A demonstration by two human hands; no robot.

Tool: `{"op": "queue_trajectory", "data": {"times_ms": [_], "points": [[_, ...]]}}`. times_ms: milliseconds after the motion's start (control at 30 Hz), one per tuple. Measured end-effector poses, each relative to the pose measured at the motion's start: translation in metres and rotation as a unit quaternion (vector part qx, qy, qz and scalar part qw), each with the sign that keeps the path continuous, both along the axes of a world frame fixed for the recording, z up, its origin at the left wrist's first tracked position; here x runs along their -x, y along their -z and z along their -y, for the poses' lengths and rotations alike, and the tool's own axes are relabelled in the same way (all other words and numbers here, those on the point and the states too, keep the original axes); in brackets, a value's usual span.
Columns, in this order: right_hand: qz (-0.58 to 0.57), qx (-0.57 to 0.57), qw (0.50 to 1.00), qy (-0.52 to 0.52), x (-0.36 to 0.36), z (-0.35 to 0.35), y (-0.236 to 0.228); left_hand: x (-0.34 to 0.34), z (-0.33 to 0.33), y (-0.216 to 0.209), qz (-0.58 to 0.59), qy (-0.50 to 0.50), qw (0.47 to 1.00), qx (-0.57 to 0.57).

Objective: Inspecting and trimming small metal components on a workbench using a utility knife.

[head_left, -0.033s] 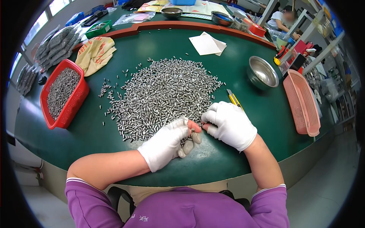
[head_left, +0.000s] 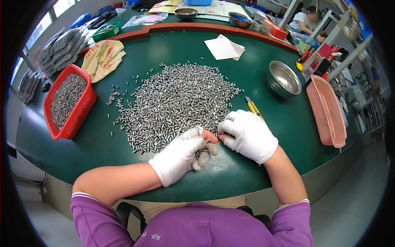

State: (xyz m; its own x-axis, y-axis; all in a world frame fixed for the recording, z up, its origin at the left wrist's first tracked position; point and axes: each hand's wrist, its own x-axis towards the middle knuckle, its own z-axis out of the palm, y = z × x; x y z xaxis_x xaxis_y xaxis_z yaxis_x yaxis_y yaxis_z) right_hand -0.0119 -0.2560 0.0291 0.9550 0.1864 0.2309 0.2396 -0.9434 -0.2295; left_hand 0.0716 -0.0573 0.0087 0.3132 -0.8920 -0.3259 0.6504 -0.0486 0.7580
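A wide heap of small silvery metal pins (head_left: 173, 103), short and bullet-shaped, covers the middle of the green table. At the heap's near edge my left hand (head_left: 181, 154), in a white glove with bare thumb tip, is curled round several of these pins; some show between the fingers. Close to its right, my right hand (head_left: 249, 136), gloved the same way, has thumb and index finger pinched at the heap's near right edge. Whether a pin sits in that pinch is too small to tell. A yellow box cutter (head_left: 254, 108) lies just beyond my right hand.
On the left stands a red basket (head_left: 88, 96) of similar pins beside a tan cloth bag (head_left: 103, 59). To the right are a steel bowl (head_left: 284, 78) and a pink basket (head_left: 327, 111). White paper (head_left: 222, 47) lies behind the heap. A person (head_left: 302, 22) works at the far right.
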Motion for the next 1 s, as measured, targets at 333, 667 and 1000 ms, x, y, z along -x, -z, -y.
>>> {"op": "queue_trajectory", "data": {"times_ms": [333,667,1000], "points": [[-0.008,-0.048,0.999,-0.011,0.0002,0.0009,-0.0030,0.0022,-0.0001,0.0012,-0.010,-0.016,1.000,-0.007],[0.000,-0.036,0.999,0.012,0.0002,0.0014,-0.0025,0.0036,0.0013,-0.0019,-0.005,-0.024,0.999,-0.034],[0.066,-0.165,0.984,-0.033,-0.0010,-0.0019,-0.0023,0.0037,0.0028,-0.0047,0.020,0.004,0.999,-0.031]]}}
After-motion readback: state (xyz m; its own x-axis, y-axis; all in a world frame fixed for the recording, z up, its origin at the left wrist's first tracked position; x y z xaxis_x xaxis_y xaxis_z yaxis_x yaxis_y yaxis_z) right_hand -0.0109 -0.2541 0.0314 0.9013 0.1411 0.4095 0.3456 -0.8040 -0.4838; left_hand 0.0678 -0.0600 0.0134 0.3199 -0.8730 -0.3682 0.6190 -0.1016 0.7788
